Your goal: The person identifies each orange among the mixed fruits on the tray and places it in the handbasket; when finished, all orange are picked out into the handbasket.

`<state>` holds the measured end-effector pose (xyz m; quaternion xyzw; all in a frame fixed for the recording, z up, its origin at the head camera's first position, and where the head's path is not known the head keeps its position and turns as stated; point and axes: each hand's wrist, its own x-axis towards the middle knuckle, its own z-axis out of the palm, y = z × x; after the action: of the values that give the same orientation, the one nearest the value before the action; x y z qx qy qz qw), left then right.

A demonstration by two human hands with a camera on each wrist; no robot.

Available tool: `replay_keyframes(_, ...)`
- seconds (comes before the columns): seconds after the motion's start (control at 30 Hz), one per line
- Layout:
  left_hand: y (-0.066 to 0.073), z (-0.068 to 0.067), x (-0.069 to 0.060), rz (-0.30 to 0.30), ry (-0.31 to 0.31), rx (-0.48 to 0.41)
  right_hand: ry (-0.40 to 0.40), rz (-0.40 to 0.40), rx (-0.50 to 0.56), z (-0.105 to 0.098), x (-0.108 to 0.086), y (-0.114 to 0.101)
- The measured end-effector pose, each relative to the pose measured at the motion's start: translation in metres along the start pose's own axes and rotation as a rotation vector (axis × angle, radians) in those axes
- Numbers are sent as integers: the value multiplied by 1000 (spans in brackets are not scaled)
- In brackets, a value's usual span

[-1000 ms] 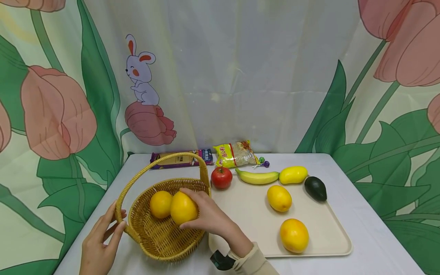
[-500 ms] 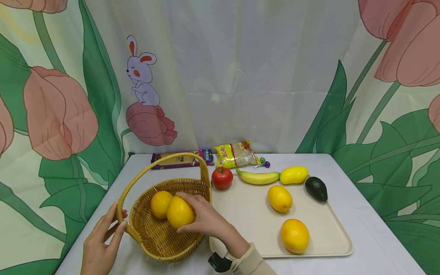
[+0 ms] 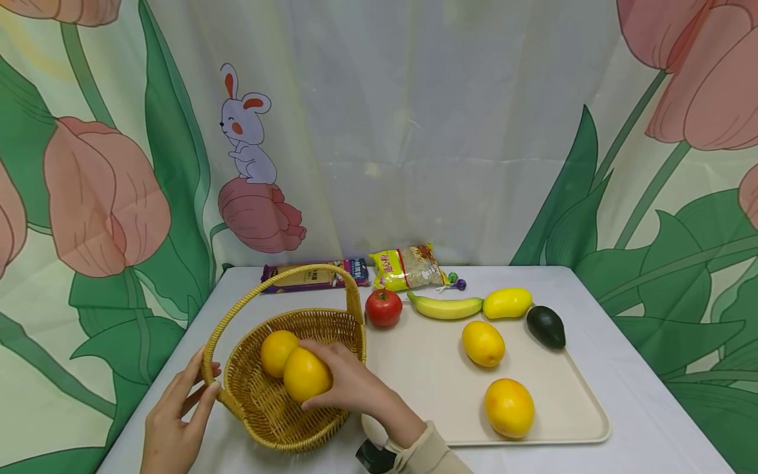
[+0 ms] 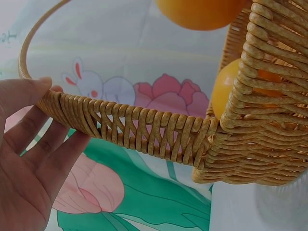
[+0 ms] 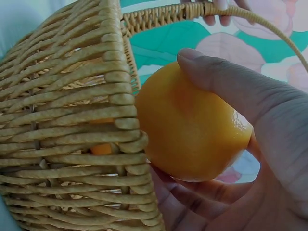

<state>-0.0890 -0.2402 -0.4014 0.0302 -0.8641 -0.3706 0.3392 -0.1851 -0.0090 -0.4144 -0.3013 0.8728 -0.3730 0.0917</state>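
A wicker basket [image 3: 284, 421] with a tall arched handle stands at the left of the table. My left hand [image 3: 177, 418] grips the lower left part of the basket's handle [image 4: 139, 125], thumb on one side and fingers on the other. My right hand [image 3: 349, 382] holds a round yellow-orange orange [image 3: 308, 375] over the inside of the basket, thumb and fingers around it. In the right wrist view the held orange [image 5: 192, 125] is at the basket's rim. Another orange [image 3: 277, 352] lies in the basket, behind and left of the held one, partly overlapped by it.
Right of the basket lies a cream tray [image 3: 426, 382]. On or along it are a tomato [image 3: 383, 308], banana [image 3: 447, 307], yellow mango [image 3: 507, 303], lemon [image 3: 483, 343], yellow-orange fruit [image 3: 509, 408] and avocado [image 3: 546, 327]. Snack packs [image 3: 408, 266] and lollipops [image 3: 456, 282] lie behind.
My right hand has moved left and slightly down with the orange, deeper over the basket and nearer its middle. My left hand keeps its grip on the handle.
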Motion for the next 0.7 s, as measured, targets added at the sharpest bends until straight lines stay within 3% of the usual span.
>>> replay_keyframes(0.7, -1, 1, -1, 17, 11, -23, -108, -26, -17, 14, 4, 1)
